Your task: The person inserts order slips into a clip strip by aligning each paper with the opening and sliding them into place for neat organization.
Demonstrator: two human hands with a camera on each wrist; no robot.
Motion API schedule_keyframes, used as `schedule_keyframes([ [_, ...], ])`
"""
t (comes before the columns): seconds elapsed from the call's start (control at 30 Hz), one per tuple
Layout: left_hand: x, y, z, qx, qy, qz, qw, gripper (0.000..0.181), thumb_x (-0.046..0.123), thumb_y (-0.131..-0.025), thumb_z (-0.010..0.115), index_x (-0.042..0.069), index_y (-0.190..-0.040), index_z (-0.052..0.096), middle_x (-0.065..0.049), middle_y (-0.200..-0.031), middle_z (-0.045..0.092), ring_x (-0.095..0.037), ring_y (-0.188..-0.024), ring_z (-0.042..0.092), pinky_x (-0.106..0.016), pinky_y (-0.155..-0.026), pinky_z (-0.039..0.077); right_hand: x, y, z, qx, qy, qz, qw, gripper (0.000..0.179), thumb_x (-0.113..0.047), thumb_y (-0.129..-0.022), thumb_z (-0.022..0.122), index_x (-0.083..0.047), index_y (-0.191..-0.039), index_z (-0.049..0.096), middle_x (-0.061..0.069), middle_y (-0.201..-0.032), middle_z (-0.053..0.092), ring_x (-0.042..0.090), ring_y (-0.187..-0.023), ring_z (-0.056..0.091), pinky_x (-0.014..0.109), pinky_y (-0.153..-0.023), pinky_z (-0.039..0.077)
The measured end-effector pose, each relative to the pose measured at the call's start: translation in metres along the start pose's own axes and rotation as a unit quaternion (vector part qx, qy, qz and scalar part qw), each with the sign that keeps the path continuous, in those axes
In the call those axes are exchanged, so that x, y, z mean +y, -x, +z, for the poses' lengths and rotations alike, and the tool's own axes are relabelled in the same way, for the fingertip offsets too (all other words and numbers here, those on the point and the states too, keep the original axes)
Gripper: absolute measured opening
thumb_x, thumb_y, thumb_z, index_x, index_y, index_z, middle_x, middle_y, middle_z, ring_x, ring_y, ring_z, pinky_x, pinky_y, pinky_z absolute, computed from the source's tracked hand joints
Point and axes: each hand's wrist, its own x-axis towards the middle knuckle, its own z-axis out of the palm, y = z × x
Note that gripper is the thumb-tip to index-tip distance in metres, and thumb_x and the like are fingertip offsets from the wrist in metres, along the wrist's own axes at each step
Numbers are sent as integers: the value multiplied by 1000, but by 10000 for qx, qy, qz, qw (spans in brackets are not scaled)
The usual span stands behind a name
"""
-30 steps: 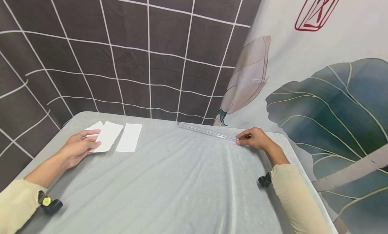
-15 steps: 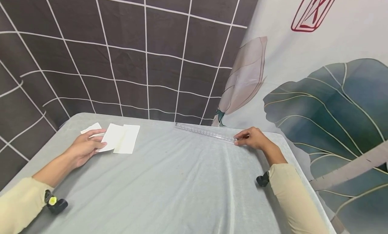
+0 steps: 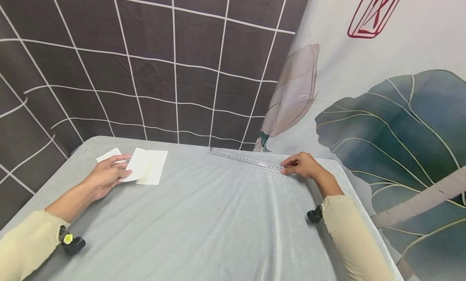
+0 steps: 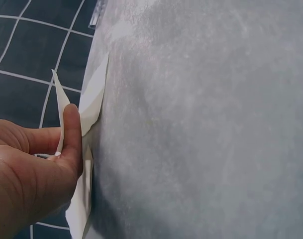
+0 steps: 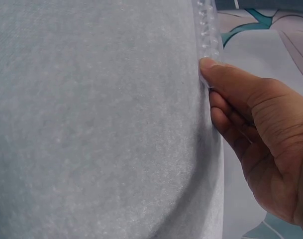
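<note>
Your L hand pinches a white card, far left, overlapping a second card in head view; can't tell if they touch. A third card shows behind your fingers. Your R hand pinches the clear strip's right end, far edge of table. Step's prob. card positioning w/ strip steadied; next move calls for light L grip, steady R.

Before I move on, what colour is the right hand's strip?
The strip is see-through and colourless, best in the head view.
</note>
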Motion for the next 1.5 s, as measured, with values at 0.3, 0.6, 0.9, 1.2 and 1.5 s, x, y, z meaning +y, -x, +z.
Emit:
schedule_keyframes([
  [0.3,-1,-2,13,31,114,64,9999,79,-2,-111,60,-8,-175,13,-37,-163,40,11,-100,64,-13,-88,61,1,0,0,-13,-40,10,10000,28,-20,-92,95,-7,-116,89,7,-101,88,9,-86,69,26,-77,56],
  [0.6,3,-8,24,-95,155,93,9998,79,-2,-112,57,-7,-176,12,-42,-171,33,10,-100,66,-13,-90,62,1,5,-4,-35,125,39,9999,29,-23,-92,95,-8,-117,89,6,-100,87,11,-89,66,29,-79,55],
  [0.9,9,-11,29,-183,88,-27,9998,80,0,-112,58,-4,-177,12,-39,-175,30,10,-102,64,-14,-92,57,0,4,-4,-42,85,9,10000,30,-23,-91,95,-8,-116,89,6,-101,87,9,-89,67,29,-79,56],
  [1.2,15,-14,37,-241,163,-78,9995,80,1,-112,56,-1,-179,12,-37,-178,28,-4,-117,64,-62,-134,43,-1,2,-3,-20,21,-46,10000,29,-21,-90,95,-7,-115,89,6,-100,87,9,-89,68,28,-78,57],
  [1.5,18,-16,44,-242,158,-125,9995,81,0,-111,56,0,-179,11,-38,-179,23,-50,-162,37,-66,-139,35,-3,-2,-2,-57,42,25,10000,25,-20,-92,94,-10,-115,90,5,-100,86,12,-89,68,25,-77,56],
])
